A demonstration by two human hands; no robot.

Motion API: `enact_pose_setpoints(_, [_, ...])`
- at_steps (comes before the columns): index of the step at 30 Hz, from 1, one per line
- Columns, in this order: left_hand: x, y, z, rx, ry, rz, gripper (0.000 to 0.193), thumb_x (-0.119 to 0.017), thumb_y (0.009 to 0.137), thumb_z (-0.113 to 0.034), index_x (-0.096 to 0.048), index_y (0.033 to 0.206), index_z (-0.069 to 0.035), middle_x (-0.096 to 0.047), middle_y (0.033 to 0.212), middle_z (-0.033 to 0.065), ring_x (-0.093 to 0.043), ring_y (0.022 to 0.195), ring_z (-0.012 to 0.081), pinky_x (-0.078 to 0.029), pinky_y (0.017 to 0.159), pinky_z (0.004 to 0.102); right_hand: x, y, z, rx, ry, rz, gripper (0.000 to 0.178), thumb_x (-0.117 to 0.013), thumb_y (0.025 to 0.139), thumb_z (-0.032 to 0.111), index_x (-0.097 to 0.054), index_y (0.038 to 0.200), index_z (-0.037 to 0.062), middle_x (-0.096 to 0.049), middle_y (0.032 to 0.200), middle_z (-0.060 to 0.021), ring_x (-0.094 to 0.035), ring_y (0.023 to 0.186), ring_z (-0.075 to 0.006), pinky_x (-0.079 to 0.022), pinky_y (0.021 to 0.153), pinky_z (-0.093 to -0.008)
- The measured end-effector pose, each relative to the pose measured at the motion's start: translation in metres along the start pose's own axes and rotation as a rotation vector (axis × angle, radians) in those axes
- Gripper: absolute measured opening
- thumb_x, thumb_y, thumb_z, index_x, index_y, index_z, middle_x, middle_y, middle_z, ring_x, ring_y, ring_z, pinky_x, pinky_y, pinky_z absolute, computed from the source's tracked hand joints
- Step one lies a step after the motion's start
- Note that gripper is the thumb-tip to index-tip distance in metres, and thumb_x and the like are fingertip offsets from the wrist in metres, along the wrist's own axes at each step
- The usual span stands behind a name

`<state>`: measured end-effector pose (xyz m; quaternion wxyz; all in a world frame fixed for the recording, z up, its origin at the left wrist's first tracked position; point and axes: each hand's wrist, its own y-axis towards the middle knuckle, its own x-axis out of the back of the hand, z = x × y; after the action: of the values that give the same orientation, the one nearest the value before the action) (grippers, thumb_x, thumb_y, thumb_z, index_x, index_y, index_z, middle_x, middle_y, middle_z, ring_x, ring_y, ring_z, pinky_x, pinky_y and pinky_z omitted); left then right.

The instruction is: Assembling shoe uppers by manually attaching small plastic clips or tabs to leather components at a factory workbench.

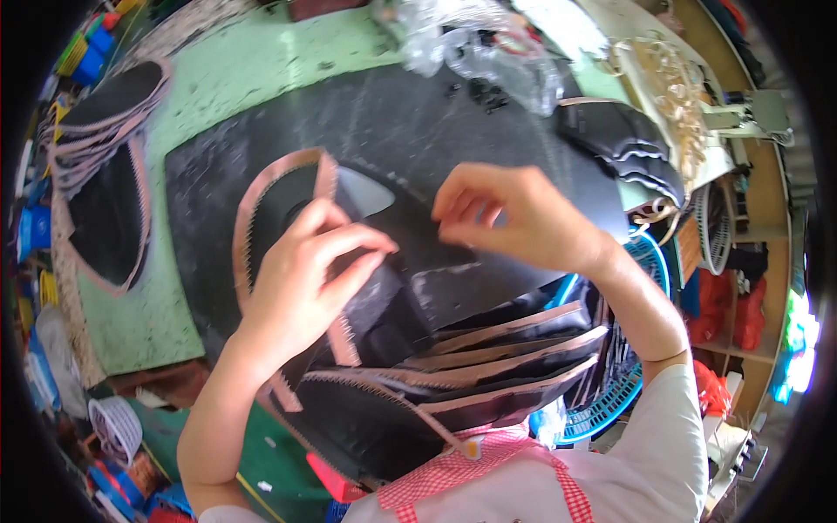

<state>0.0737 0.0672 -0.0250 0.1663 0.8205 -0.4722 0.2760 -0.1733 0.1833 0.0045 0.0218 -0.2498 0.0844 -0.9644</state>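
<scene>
My left hand (309,275) is over a black panel edged with pink zigzag-cut trim (253,205). Its thumb and forefinger come together above the panel's right side; whatever is between them is too small to tell. A pale grey, smooth curved piece (364,192) shows at the panel's far right. To the right, my right hand (514,213) is raised over the black work mat (418,131), apart from the panel. Its fingers curl toward the thumb, and I cannot make out anything held. Several black pieces with pink trim (514,366) overlap at the near edge, against my checked apron.
More trimmed black pieces (109,192) are stacked at the left on the green table (227,83). Clear plastic bags (475,48) lie at the back. Black curved pieces (619,139) are piled at the right, above a blue basket (641,383). Shelves (758,322) stand further right.
</scene>
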Motion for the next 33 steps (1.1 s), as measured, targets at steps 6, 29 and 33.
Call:
enact_pose_setpoints(6, [0.005,0.014,-0.015,0.1,-0.035,0.081,0.013,-0.071,0.091,-0.003,-0.076,0.102,-0.007,-0.048,0.093,0.0009,-0.05,0.078,0.0101,-0.042,0.067,0.0263,0.159,-0.045,-0.081,-0.173,-0.84,-0.435,0.053,-0.071,0.087,0.016,-0.058,0.138,0.0128,-0.07,0.125,-0.0174,-0.063,0.124,-0.036,-0.046,0.109,-0.046])
enact_pose_setpoints(29, [0.009,0.021,-0.016,0.205,-0.097,0.185,0.018,-0.085,0.085,-0.018,-0.082,0.102,-0.013,-0.046,0.091,-0.0013,-0.049,0.083,0.0107,-0.043,0.076,0.026,0.164,-0.063,-0.005,0.17,-0.917,-0.227,0.025,-0.076,0.089,0.021,-0.066,0.089,-0.0018,-0.051,0.078,-0.0066,-0.054,0.078,-0.0228,-0.042,0.072,-0.039])
enact_pose_setpoints(33, [0.014,0.01,-0.011,0.226,-0.082,0.144,0.021,-0.087,0.082,-0.015,-0.083,0.102,-0.011,-0.044,0.092,-0.0025,-0.046,0.087,0.0105,-0.04,0.08,0.0249,0.074,-0.031,0.025,0.519,-0.813,0.054,0.028,-0.078,0.072,0.019,-0.059,0.081,0.0014,-0.053,0.082,-0.0096,-0.057,0.082,-0.0317,-0.046,0.072,-0.0427])
